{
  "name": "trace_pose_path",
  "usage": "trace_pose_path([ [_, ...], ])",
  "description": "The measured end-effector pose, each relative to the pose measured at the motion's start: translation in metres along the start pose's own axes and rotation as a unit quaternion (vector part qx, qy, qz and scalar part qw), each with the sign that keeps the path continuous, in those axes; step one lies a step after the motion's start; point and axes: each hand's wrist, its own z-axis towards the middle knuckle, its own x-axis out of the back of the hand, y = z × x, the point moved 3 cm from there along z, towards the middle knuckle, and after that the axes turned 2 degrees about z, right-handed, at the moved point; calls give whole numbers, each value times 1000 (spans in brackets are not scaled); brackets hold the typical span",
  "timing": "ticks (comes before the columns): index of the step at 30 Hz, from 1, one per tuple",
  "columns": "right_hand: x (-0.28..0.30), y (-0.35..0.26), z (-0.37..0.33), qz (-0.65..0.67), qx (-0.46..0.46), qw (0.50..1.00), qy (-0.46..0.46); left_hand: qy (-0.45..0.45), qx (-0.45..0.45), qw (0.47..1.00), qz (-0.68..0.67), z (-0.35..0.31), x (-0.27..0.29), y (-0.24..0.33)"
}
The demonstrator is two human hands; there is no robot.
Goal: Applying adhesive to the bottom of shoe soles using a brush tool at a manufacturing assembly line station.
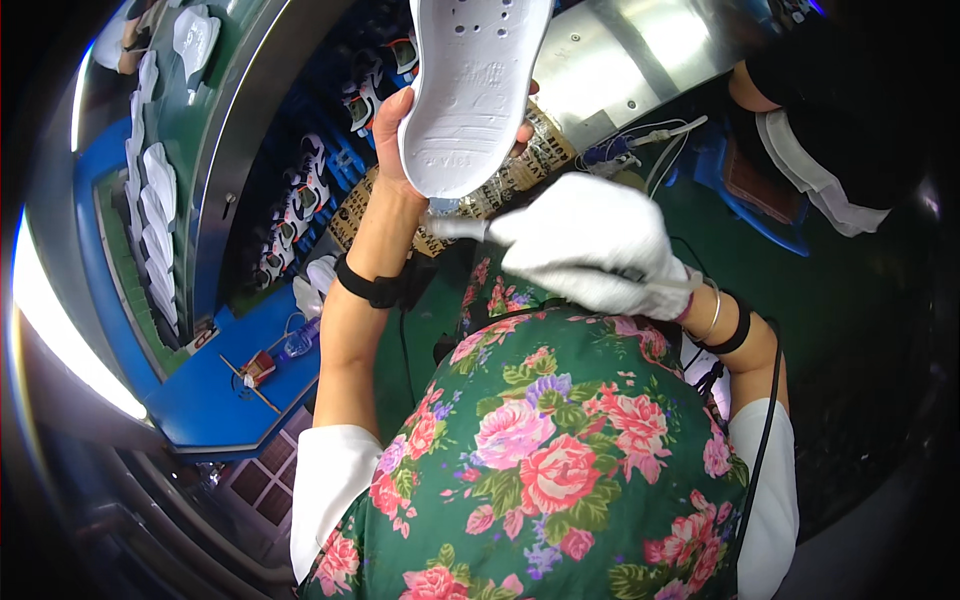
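Note:
A white shoe sole (466, 130) is held up at the top middle. My left hand (392, 140), bare, grips it, with the thumb on the left edge and fingertips showing past the right edge. Below and to the right, my right hand (590, 245) wears a white glove and is closed. From its left side juts a slim, pale brush-like tool (457, 228), blurred, its end close under the sole's heel. The right hand's fingertips are smeared by motion.
Several white soles (158, 200) lie along the green conveyor at the left. Finished-looking shoes (300, 190) stand on a blue rack. A printed cardboard piece (540, 160) borders the metal surface (620, 75). A blue stool (745, 190) and white cables (660, 140) are at the right.

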Motion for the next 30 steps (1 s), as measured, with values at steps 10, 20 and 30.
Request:
trace_pose_path([
  [10,7,24,10,132,-154,971,125,19,-25,995,99,16,7,10],
  [20,45,36,33,8,-190,980,59,211,-64,969,-110,-2,12,-24],
  [30,43,17,53,-127,-42,991,28,173,-122,962,-175,-13,-1,-37],
])
